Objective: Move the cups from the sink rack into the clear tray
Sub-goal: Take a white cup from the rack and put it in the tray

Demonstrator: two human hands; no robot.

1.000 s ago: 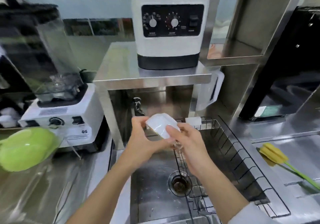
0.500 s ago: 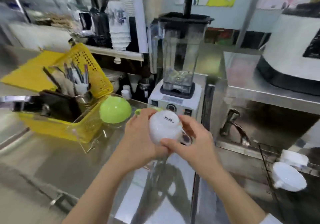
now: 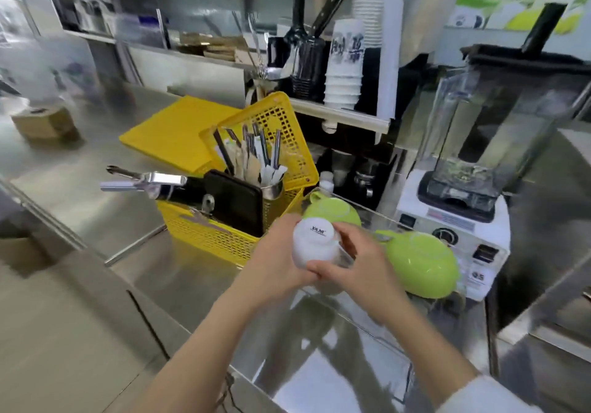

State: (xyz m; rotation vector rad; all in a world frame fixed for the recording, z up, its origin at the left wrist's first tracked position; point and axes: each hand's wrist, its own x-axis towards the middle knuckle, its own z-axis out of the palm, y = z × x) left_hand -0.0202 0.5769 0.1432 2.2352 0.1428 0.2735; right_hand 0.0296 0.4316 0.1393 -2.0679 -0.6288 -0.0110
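A white cup hangs upside down over the clear tray, its printed base facing me. My left hand grips its left side and my right hand grips its right side and lower rim. Two green cups rest upside down in the tray: one at the far left corner, the other just right of my right hand. The sink rack is out of view.
A yellow basket with utensils and a black item stands left of the tray, touching it. A white-based blender stands behind the tray on the right. A yellow board lies behind the basket. Bare steel counter stretches left.
Both hands have carried the white cup from over the sink leftward to above the clear tray. My view swung left; the sink and rack left the frame.
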